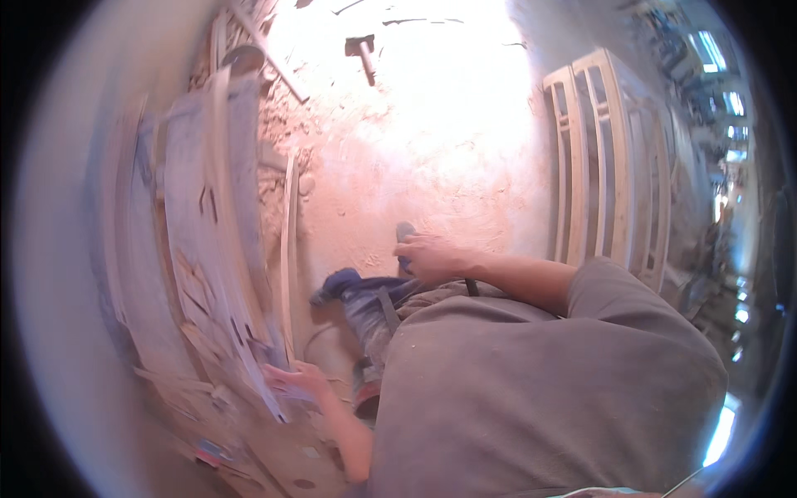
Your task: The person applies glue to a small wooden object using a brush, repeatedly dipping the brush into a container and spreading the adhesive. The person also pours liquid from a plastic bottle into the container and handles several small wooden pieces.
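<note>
My left hand [300, 382] reaches down at the lower left, its fingers stretched out against the end of a pale wooden board [264, 383] in a stack. Motion blurs that spot, and a grip on the board does not show. Just above the hand ends a narrow wooden strip [289, 257] standing on edge. My right hand [432, 257] is in front of my body, above a grey shoe tip [405, 230]. Its fingers bend downward and are partly hidden, so anything in them cannot be made out. My blue-trousered leg [365, 311] is bent to the left.
Long boards [187, 224] lean in a stack along the left. A hammer [364, 56] lies on the dusty floor [448, 166] ahead, with wood scraps and a pale stick [278, 66] at the far left. Slatted wooden frames [602, 149] stand on the right.
</note>
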Demonstrator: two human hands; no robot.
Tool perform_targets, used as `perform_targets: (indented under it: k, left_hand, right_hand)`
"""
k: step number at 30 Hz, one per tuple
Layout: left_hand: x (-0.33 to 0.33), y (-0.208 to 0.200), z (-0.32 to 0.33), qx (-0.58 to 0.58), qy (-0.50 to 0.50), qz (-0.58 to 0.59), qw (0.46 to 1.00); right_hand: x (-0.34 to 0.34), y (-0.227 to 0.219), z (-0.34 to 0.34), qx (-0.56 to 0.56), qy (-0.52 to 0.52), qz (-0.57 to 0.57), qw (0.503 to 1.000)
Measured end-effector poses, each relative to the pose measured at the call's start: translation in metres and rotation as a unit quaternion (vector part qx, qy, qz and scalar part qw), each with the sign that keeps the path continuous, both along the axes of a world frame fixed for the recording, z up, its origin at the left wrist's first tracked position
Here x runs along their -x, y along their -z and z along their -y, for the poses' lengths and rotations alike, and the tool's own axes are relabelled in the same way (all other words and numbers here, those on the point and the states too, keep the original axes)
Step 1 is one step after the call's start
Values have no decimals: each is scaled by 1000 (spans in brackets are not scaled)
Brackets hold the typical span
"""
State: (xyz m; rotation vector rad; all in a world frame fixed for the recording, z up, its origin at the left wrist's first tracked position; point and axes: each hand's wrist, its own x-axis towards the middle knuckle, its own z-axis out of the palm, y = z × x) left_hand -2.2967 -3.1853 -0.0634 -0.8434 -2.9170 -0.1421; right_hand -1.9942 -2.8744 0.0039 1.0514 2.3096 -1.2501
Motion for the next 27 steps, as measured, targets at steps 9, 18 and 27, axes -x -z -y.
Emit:
perform_targets:
  k: [9,18,27]
  left_hand:
    - [-158,-71,-187,26,381,202,902]
    - [-87,-58,-244,21,220,337,915]
    - [-47,-49,-426,17,224,363,904]
  right_hand:
    - [-218,-7,-42,-43,252,101,962]
    - [-165,-8,-92,5,264,27,964]
    - [-164,6,-256,-11,354,80,932]
